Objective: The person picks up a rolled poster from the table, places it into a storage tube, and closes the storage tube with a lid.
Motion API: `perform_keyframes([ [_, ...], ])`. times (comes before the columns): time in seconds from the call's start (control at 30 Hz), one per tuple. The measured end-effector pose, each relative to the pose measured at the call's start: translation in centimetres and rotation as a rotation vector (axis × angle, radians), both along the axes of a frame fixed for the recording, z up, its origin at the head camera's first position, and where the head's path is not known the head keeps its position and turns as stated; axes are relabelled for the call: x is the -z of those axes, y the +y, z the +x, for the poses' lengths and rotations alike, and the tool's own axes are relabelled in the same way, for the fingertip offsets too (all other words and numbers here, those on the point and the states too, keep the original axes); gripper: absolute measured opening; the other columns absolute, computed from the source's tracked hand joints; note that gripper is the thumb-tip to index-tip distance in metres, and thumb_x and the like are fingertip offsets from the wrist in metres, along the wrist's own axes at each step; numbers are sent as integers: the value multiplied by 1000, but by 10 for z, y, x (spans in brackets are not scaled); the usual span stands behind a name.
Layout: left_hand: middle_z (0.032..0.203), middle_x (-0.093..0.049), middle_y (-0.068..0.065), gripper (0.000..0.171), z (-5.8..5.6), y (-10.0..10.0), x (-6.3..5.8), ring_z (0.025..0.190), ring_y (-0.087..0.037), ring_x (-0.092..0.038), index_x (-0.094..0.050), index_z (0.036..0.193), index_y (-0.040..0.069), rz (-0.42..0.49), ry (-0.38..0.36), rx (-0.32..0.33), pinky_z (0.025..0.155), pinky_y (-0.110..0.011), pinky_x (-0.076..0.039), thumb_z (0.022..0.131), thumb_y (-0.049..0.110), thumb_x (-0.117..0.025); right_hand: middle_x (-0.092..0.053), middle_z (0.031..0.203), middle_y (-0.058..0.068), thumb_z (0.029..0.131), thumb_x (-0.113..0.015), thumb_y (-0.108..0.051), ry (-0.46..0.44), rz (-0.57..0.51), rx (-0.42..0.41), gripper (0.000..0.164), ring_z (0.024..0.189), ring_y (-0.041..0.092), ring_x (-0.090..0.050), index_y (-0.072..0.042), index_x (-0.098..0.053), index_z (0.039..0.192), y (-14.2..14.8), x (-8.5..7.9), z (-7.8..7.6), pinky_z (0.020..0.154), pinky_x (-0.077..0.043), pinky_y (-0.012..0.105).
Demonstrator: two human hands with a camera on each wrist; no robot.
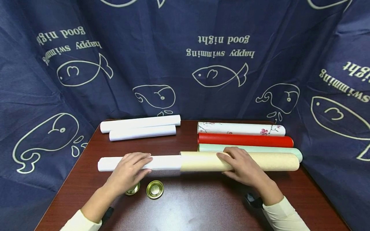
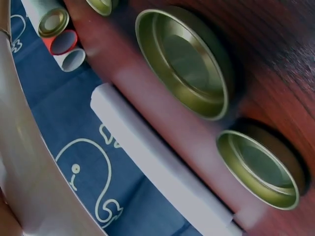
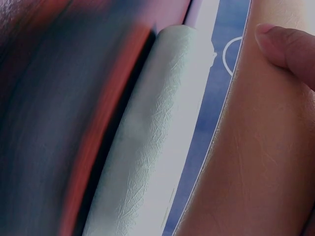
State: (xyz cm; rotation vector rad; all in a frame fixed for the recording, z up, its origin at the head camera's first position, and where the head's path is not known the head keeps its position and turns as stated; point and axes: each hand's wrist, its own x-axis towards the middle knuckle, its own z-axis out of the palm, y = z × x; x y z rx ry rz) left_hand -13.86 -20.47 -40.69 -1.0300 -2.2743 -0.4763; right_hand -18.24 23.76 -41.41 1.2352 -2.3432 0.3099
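Note:
My left hand (image 1: 126, 173) grips a white paper roll (image 1: 166, 162) from above, near its left part. The roll's right end meets the left end of a beige cardboard tube (image 1: 199, 161) and appears to sit inside it. Around the middle of that tube, my right hand (image 1: 242, 166) holds on with its fingers over the top. In the right wrist view the thumb (image 3: 288, 46) lies on the beige tube (image 3: 251, 147). Two gold metal lids (image 1: 154, 189) (image 2: 184, 64) lie near the left hand, one partly hidden by it.
Behind the beige tube lie a pale green tube (image 1: 214, 147), a red tube (image 1: 245, 140) and a white floral tube (image 1: 245, 129). Two more white paper rolls (image 1: 141, 132) lie at the back left. A dark blue curtain (image 1: 179, 51) hangs behind the brown table (image 1: 185, 205).

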Motion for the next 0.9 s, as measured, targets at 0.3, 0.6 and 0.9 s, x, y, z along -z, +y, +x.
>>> perform_keyframes([
  [0.3,120,-67,-10,47,-2,14,0,108,-31,-63,-69,117,5,-31,5,4,88,-48,-49,104,44,-47,-58,116,14,62,-93,-24,3,6,2,78,104,32,-58,-14,-59,131,-3,1,3,86,-48,52],
  [0.6,122,-66,-9,35,-4,31,5,109,-30,-62,-69,119,7,-40,-7,9,89,-47,-49,93,30,-70,-57,115,13,65,-92,-28,-12,17,12,75,103,31,-58,-14,-58,130,-5,3,4,87,-47,50],
  [0.9,119,-67,-9,40,-4,43,8,108,-28,-63,-69,118,7,-47,-1,-2,88,-46,-49,81,22,-80,-58,115,13,63,-93,-27,1,8,2,77,103,31,-58,-14,-58,131,-6,7,3,86,-48,51],
])
